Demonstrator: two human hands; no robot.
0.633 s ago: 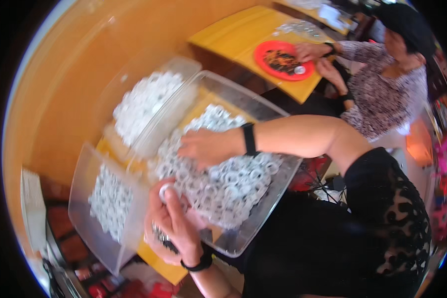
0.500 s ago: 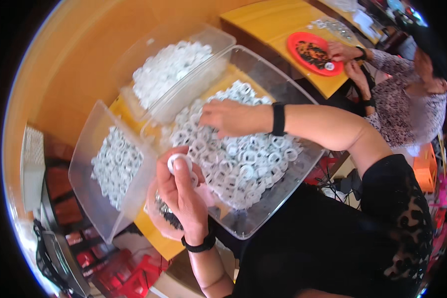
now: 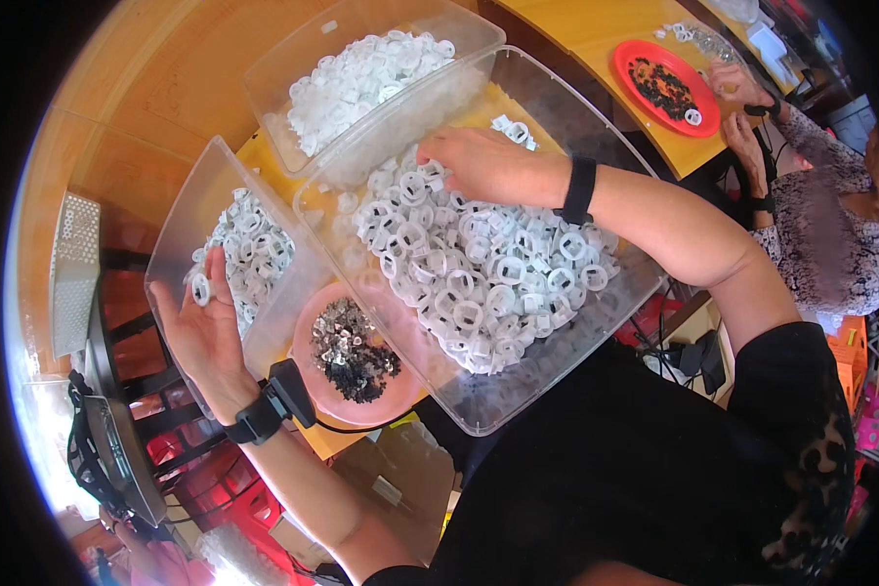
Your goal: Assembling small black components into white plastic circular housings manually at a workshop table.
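Observation:
My left hand (image 3: 203,317) is turned palm up over the left clear plastic bin (image 3: 190,210), fingers spread. A small white plastic ring (image 3: 201,289) shows in front of its fingers; whether they touch it I cannot tell. My right hand (image 3: 493,164) is in the large clear bin (image 3: 557,386), at the far part of a heap of white plastic rings (image 3: 479,264). Its fingers curl down against the heap, and their tips are partly hidden, so what they pinch cannot be made out. More white rings (image 3: 249,239) lie in the left bin.
A pink bowl (image 3: 308,386) of small metal and black parts sits between the bins. Another clear bin (image 3: 273,83) of white parts (image 3: 371,78) stands behind. At right, a person's hands (image 3: 742,88) are beside a red plate (image 3: 708,117) with black parts on a yellow table (image 3: 576,34).
My left hand has swung left from beside the large bin to over the left bin, and its fingers have opened from around the white ring. My right hand stays at the heap.

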